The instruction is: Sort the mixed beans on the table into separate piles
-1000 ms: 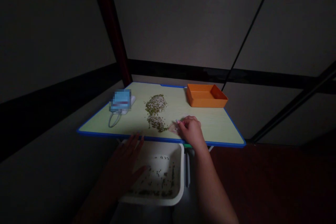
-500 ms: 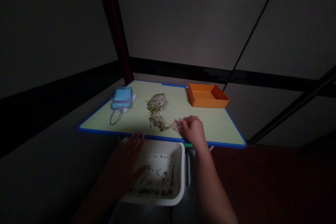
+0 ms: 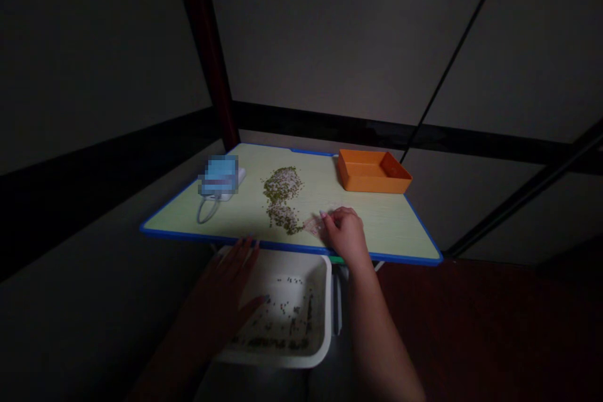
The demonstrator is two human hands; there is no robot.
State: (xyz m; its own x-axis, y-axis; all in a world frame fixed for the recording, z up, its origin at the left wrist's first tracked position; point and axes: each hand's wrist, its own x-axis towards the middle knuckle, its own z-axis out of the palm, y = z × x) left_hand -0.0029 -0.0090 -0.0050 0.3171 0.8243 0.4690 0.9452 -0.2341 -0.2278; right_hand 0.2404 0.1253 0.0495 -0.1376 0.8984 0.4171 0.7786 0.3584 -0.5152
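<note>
My right hand (image 3: 345,231) is closed, thumb against fingers, on a thin see-through piece with reddish marks (image 3: 313,225), perhaps plastic; its kind is unclear. The piece lies low over the table, its left end by the lower edge of a pile of small green and whitish grains (image 3: 283,198). My left hand (image 3: 230,282) is open, fingers spread, over the left part of a white basin (image 3: 325,320), fingertips near its far rim. Dark little grains lie scattered on the basin's floor, thickest along the near side.
An orange box (image 3: 374,184) without a lid stands at the table's back right. A blurred blue-and-white object (image 3: 220,176) with a looped cord sits on the left. The pale table (image 3: 386,226) has a blue edge, and wall panels rise behind it.
</note>
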